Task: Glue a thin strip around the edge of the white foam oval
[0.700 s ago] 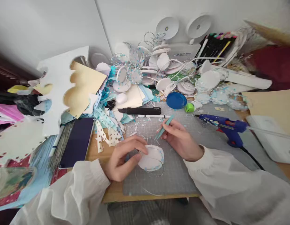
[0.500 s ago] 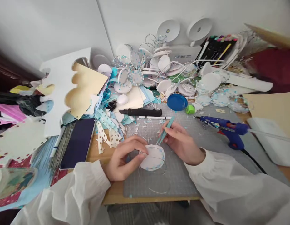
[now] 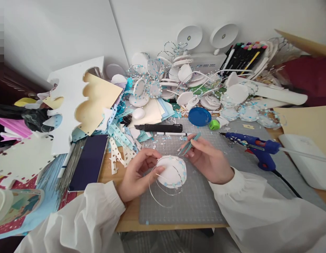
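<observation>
My left hand [image 3: 141, 172] pinches the left edge of a white disc [image 3: 170, 171] between thumb and fingers. Small pale-blue and white pieces dot the disc's rim. A thin wire [image 3: 155, 200] loops out below it over the grey cutting mat [image 3: 189, 211]. Closed around teal tweezers [image 3: 188, 144], my right hand [image 3: 208, 160] is just up and right of the disc. The tweezer tips point down-left near the disc's upper right edge, and a gap shows between the arms. Whether the tips hold anything is too small to tell.
A blue glue gun [image 3: 257, 144] lies to the right, its cord running toward the front. Behind the hands are a black utility knife [image 3: 160, 127], a blue lid [image 3: 199, 116] and a green tape measure [image 3: 214, 124]. A dark phone [image 3: 89, 163] lies left. Decorated discs crowd the back.
The disc has tilted and turned in my left hand, with its wire swung out to the left. My right hand has shifted slightly right, and the tweezers now lean lower, apart from the disc.
</observation>
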`<action>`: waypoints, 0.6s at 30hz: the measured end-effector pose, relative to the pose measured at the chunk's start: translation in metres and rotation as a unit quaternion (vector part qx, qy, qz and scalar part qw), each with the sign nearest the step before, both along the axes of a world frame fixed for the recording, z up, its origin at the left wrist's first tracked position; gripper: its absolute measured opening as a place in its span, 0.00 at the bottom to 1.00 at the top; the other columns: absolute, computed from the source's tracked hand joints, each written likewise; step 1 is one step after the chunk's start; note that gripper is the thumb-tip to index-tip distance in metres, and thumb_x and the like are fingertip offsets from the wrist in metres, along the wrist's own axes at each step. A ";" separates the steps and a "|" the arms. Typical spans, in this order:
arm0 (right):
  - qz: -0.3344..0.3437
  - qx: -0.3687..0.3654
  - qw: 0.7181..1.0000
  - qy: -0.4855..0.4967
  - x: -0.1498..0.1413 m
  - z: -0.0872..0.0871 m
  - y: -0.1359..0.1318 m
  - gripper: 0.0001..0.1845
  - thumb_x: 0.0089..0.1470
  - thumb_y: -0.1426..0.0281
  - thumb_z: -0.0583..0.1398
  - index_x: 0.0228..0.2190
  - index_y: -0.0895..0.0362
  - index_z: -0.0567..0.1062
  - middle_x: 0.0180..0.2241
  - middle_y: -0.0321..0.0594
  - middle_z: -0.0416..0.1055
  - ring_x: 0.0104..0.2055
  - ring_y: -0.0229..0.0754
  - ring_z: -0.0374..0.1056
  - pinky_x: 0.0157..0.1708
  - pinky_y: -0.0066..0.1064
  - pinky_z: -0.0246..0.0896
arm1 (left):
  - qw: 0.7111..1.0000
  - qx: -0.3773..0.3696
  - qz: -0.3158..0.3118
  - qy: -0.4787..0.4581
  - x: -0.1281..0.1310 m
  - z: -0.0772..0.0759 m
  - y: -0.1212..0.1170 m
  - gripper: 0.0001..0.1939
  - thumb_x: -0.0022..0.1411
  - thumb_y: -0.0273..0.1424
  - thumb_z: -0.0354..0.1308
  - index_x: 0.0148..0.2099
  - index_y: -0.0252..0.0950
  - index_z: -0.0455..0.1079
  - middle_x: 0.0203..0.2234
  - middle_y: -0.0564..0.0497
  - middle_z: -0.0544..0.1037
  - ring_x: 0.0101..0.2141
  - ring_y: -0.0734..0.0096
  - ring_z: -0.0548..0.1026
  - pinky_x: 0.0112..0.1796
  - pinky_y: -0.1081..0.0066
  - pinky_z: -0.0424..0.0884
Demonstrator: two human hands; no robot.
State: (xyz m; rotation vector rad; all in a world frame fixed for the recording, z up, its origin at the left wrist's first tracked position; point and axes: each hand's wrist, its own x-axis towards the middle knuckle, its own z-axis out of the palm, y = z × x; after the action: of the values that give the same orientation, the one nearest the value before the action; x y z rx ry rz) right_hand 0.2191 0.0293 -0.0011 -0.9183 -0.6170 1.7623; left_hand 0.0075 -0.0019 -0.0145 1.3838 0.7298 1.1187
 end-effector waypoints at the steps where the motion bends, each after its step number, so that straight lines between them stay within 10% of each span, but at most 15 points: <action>1: -0.016 0.002 1.000 0.006 0.002 0.000 0.002 0.08 0.45 0.66 0.67 0.28 0.53 0.74 0.28 0.35 0.73 0.22 0.33 0.56 0.26 0.29 0.57 | 1.000 -0.008 0.006 0.003 0.000 0.001 0.001 0.10 0.62 0.23 0.59 0.46 0.38 0.67 0.34 0.52 0.69 0.33 0.79 0.70 0.33 0.81 0.70; 11: -0.103 0.117 0.983 -0.097 0.008 -0.008 0.011 0.11 0.43 0.67 0.70 0.24 0.53 0.71 0.32 0.33 0.75 0.28 0.33 0.66 0.31 0.29 0.65 | 0.983 0.071 -0.010 0.171 0.000 0.005 0.003 0.07 0.63 0.26 0.58 0.44 0.34 0.72 0.37 0.46 0.75 0.36 0.71 0.74 0.36 0.73 0.72; 18: -0.062 0.265 0.907 -0.323 -0.003 -0.019 0.010 0.09 0.46 0.66 0.68 0.25 0.54 0.72 0.34 0.41 0.76 0.38 0.44 0.73 0.34 0.35 0.71 | 0.960 0.169 -0.041 0.217 0.001 0.007 0.008 0.10 0.64 0.23 0.55 0.46 0.34 0.74 0.39 0.44 0.75 0.42 0.69 0.73 0.44 0.70 0.71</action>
State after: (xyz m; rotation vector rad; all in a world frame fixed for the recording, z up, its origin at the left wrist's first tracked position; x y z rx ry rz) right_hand 0.2160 0.0396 -0.0196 -1.1075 -1.3538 1.0544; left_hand 0.0089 0.0063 -0.0077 1.9723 0.8048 0.9080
